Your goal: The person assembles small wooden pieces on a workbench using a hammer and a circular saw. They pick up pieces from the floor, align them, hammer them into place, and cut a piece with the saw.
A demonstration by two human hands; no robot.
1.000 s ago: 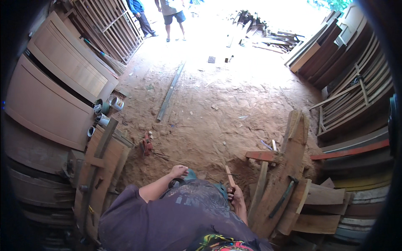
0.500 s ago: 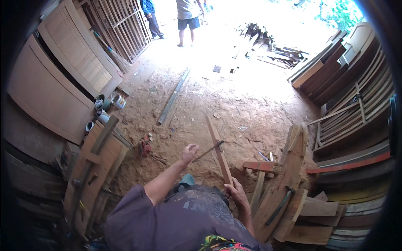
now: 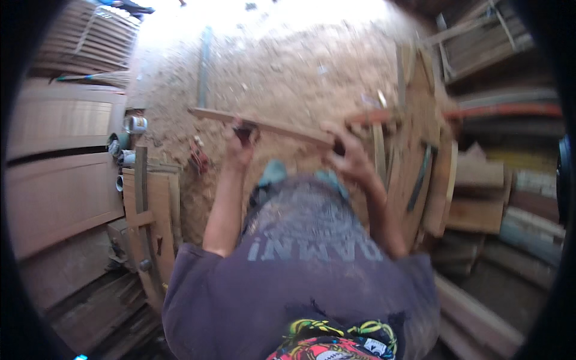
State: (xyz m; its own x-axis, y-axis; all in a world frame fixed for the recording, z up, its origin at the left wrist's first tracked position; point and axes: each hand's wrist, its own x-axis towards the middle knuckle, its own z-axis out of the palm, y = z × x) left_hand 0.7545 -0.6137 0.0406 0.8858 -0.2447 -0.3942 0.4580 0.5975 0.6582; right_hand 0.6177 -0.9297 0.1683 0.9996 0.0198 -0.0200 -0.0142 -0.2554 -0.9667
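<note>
Both hands hold a long, narrow wooden strip (image 3: 289,131) level across in front of me, above the sandy ground. My right hand (image 3: 350,157) closes round its right end. My left hand (image 3: 240,147) is closed at the strip, short of its left end. Against that palm shows a small dark piece (image 3: 244,134), perhaps part of the thin dark tool seen earlier; blur hides its shape. The left end of the strip sticks out past my left hand.
At right, a hammer (image 3: 422,177) lies on a thick plank (image 3: 414,129), beside a red-orange bar (image 3: 504,111). Left are wooden door panels (image 3: 63,186), a white bucket (image 3: 135,125) and a board stand (image 3: 147,201). A red tool (image 3: 198,157) and a long grey bar (image 3: 205,69) lie on the ground.
The strip has swung from pointing away from me to lying crosswise. My left hand has come onto it. The view has tilted downward and turned, and the people standing far off are mostly out of sight.
</note>
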